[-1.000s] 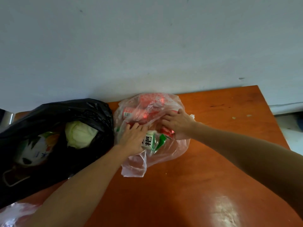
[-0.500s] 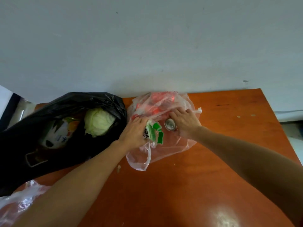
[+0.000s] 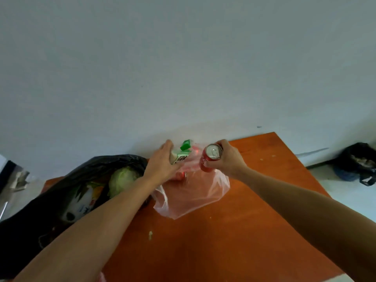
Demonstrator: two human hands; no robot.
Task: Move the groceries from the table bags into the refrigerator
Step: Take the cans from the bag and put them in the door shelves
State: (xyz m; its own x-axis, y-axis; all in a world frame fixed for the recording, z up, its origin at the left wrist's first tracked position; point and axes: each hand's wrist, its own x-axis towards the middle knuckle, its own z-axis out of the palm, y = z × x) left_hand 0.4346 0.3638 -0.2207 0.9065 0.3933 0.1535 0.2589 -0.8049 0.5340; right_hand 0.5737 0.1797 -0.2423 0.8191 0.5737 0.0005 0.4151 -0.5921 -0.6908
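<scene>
I see both hands raised above clear bag (image 3: pixel 195 198) at frame centre; half second ago both were down inside it. Left hand (image 3: pixel 162 165): fingers (image 3: pixel 167 145) clamped round green-and-white carton (image 3: pixel 180 157), carton lifted above bag mouth, tilted. Right hand (image 3: pixel 228 162): fingers wrapped round red can (image 3: pixel 209 158), silver top toward camera, can out of bag, above its right side. Clear bag slumped on orange surface (image 3: pixel 244 231), red items inside. Black bag (image 3: pixel 36 224) lower left, cabbage (image 3: pixel 122 180) in its mouth as before.

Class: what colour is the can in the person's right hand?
The can is red, silver-topped; head view.
</scene>
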